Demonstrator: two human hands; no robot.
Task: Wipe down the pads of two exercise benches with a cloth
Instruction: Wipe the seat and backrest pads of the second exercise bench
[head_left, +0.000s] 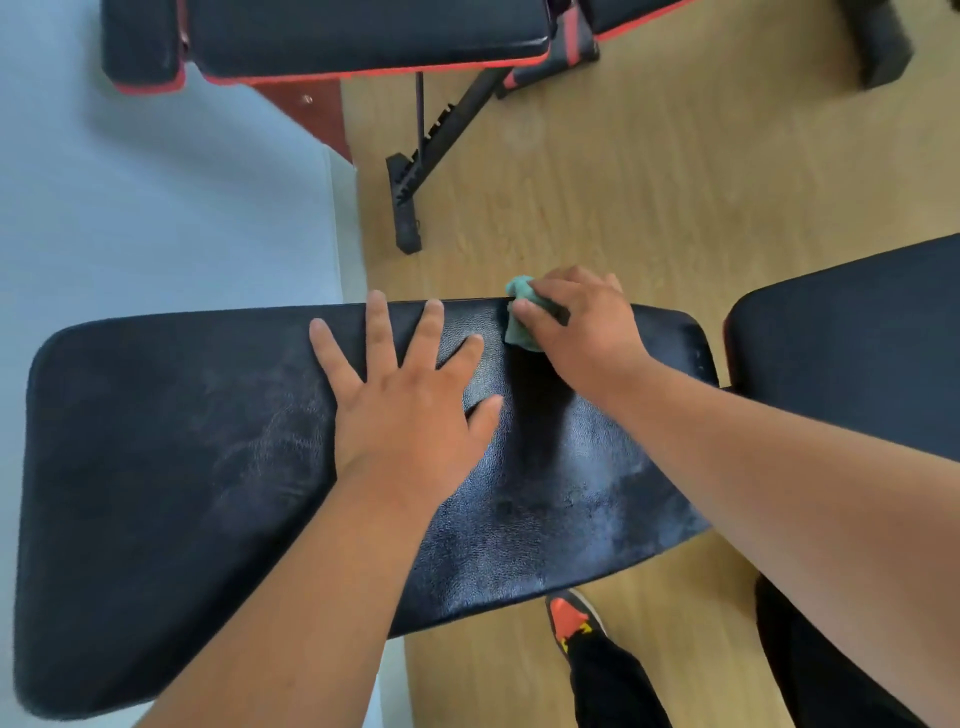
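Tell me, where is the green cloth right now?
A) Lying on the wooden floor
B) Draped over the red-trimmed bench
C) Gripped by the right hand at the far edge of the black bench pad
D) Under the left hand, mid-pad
C: the right hand grips the green cloth against the far edge of the black bench pad, while the left hand lies flat and bare on it.

We see both of our forearms bare to the edge of the view, with no sleeves, watch or rings on the left hand (410, 410) or the right hand (587, 332). Lower down, one leg wears black trousers (613, 680), and the shoe (574, 618) below is black with orange-red panels, a small yellow patch and a pale sole edge.
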